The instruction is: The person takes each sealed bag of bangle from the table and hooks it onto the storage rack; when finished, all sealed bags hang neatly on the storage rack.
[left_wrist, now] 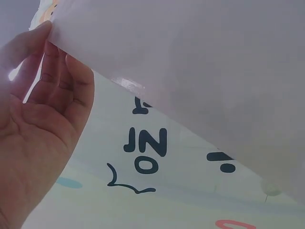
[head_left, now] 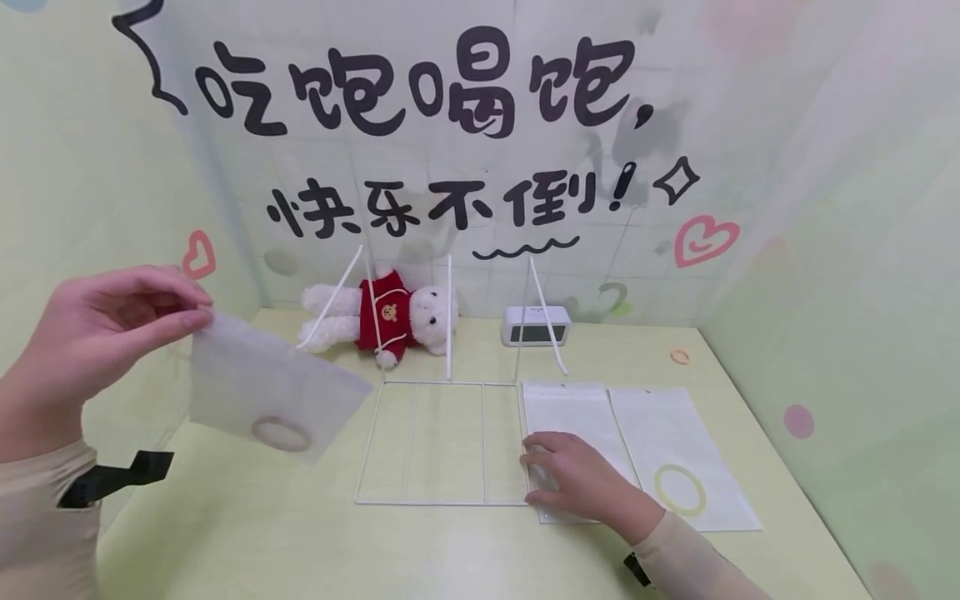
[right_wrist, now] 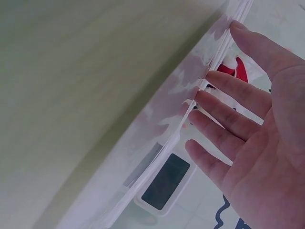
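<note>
My left hand [head_left: 123, 342] pinches the corner of a translucent white bag [head_left: 255, 375] and holds it up at the left; a ring shape shows near its lower edge. In the left wrist view the thumb and fingertips grip the bag [left_wrist: 190, 62] by its corner. My right hand [head_left: 581, 479] touches the left edge of a white bag [head_left: 577, 408] lying beside the wire rack [head_left: 442, 503], its fingers nearly straight. The right wrist view shows the fingertips [right_wrist: 196, 95] against that bag's edge. Farther right lies another white bag [head_left: 660, 425] with a yellow ring on it.
Behind the rack's upright wires lie a white plush toy [head_left: 431, 321] in a red top and a white digital clock [head_left: 536, 315]. A small orange ring [head_left: 679, 357] is at the back right. Printed curtains or walls [head_left: 840, 250] surround the table [head_left: 300, 542].
</note>
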`<action>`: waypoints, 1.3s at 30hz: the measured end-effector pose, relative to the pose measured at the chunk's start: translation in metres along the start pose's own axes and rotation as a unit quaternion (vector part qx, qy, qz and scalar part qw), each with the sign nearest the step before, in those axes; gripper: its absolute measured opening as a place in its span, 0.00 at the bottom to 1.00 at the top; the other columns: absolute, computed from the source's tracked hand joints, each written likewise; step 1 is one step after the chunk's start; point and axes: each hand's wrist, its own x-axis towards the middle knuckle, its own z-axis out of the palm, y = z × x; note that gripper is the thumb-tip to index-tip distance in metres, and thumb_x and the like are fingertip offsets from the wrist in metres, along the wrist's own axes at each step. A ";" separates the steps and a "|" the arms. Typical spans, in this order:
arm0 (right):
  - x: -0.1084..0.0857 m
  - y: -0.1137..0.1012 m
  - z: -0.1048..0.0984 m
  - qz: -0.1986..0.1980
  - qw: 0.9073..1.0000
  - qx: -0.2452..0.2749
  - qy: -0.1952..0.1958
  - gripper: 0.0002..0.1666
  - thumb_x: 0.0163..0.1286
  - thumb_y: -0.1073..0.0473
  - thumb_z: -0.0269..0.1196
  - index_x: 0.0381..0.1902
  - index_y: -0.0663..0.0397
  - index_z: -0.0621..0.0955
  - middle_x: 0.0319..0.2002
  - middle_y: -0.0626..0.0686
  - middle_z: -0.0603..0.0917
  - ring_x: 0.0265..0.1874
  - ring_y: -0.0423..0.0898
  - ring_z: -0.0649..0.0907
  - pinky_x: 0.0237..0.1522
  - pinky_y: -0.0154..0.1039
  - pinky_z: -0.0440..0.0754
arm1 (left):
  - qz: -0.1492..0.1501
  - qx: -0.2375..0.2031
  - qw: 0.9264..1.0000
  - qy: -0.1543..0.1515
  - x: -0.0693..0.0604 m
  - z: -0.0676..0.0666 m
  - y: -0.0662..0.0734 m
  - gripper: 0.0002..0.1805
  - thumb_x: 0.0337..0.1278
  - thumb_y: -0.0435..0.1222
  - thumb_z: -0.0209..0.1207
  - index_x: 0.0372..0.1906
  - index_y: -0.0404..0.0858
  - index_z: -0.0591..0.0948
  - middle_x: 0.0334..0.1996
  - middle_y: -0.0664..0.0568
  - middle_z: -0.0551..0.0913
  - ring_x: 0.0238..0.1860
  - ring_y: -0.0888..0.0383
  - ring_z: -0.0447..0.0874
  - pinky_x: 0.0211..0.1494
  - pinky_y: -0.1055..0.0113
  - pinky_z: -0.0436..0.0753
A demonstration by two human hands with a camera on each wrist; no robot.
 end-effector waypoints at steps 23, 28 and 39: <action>-0.001 0.000 0.003 -0.009 1.000 -0.016 0.014 0.27 0.54 0.44 0.78 0.48 0.50 0.88 0.58 0.54 0.85 0.58 0.52 0.84 0.60 0.51 0.84 | 0.042 0.000 0.998 0.037 0.012 0.020 -0.017 0.15 0.43 0.04 0.58 0.40 0.11 0.80 0.35 0.42 0.90 0.34 0.56 0.88 0.42 0.76 0.88; 0.000 0.001 0.004 -0.010 1.000 -0.019 0.020 0.26 0.54 0.44 0.79 0.48 0.50 0.88 0.57 0.54 0.85 0.57 0.52 0.84 0.60 0.51 0.84 | 0.028 0.030 0.997 0.059 0.017 0.023 -0.028 0.13 0.45 0.07 0.60 0.41 0.13 0.81 0.35 0.46 0.90 0.35 0.58 0.88 0.44 0.77 0.87; -0.002 0.000 0.004 -0.011 0.999 -0.027 0.021 0.27 0.55 0.43 0.78 0.49 0.50 0.88 0.58 0.55 0.85 0.58 0.52 0.84 0.60 0.51 0.84 | 0.030 0.055 0.994 0.090 0.032 0.027 -0.055 0.11 0.50 0.11 0.63 0.42 0.15 0.81 0.36 0.53 0.91 0.37 0.63 0.88 0.46 0.80 0.86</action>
